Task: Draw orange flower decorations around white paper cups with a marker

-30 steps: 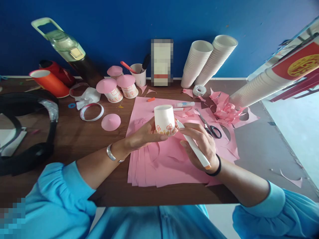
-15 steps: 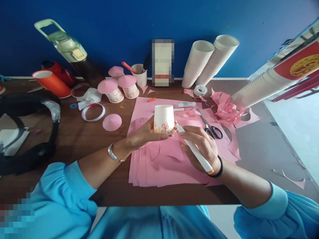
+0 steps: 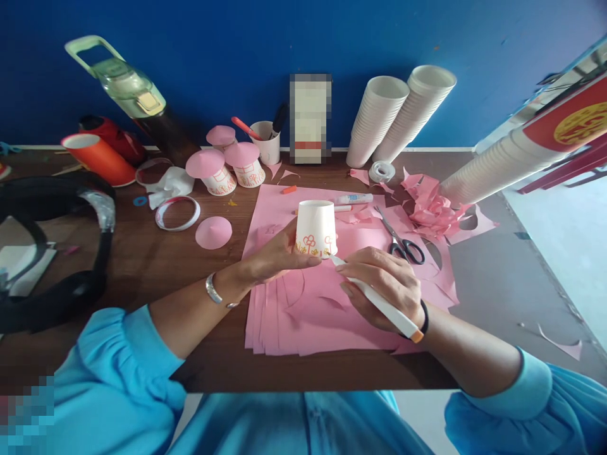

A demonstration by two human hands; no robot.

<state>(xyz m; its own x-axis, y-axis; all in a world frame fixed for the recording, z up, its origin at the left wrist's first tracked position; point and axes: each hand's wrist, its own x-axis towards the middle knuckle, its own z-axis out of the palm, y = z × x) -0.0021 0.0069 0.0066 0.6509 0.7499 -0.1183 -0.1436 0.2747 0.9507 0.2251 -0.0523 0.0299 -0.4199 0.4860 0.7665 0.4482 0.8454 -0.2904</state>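
My left hand (image 3: 279, 256) grips a white paper cup (image 3: 315, 221) held upside down above the pink paper sheets (image 3: 284, 316). Red flowers and yellow-green plants are drawn around the cup's lower rim. My right hand (image 3: 384, 287) is closed on a white marker (image 3: 391, 313) with an orange end. The marker's tip meets or nearly meets the cup near the rim at its lower right. Black-handled scissors (image 3: 405, 248) lie just beyond my right hand. Behind the cup lie a glue stick (image 3: 355, 199) and another marker (image 3: 339, 209).
Pink-roofed decorated cups (image 3: 206, 165) and a pink paper cone (image 3: 213, 233) stand left. Further left are headphones (image 3: 107, 234) and a bottle (image 3: 137, 95). Stacked paper cups (image 3: 379, 114), a tape roll (image 3: 382, 172) and crumpled pink scraps (image 3: 431, 212) are at the back and right.
The cup has turned in my left hand, its drawn flowers shifting left, and moved slightly right. My right hand has lowered the marker tip to the cup's rim.
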